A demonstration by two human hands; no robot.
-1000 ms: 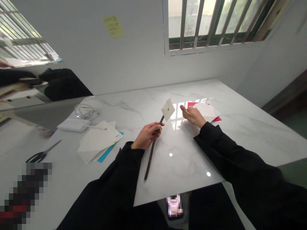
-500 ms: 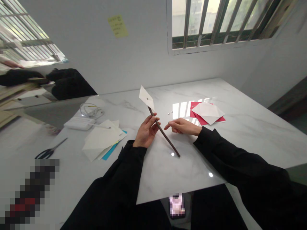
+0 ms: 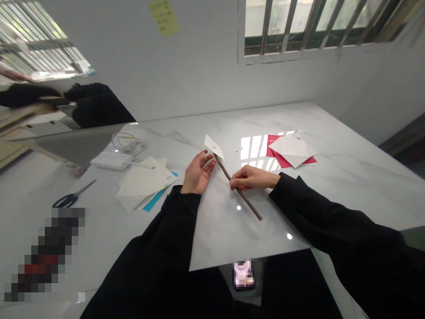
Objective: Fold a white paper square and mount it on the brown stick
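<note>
A thin dark stick (image 3: 247, 199) with a small white paper square (image 3: 214, 146) pinned to its far end slants over the white marble table (image 3: 332, 177). My right hand (image 3: 249, 177) is closed around the stick near its middle. Beside the paper end, my left hand (image 3: 198, 172) has its fingers loosely spread and holds nothing, its fingertips just beside the stick below the paper square.
White paper on red sheets (image 3: 292, 150) lies to the right. A pile of white and blue papers (image 3: 144, 186), scissors (image 3: 71, 198), a white box (image 3: 109, 160) and a coiled cable (image 3: 128, 142) lie left. A small pin (image 3: 236, 150) lies near the window's reflection.
The stick passed from my left hand to my right hand. Its paper end swung left and came down lower. My left hand opened.
</note>
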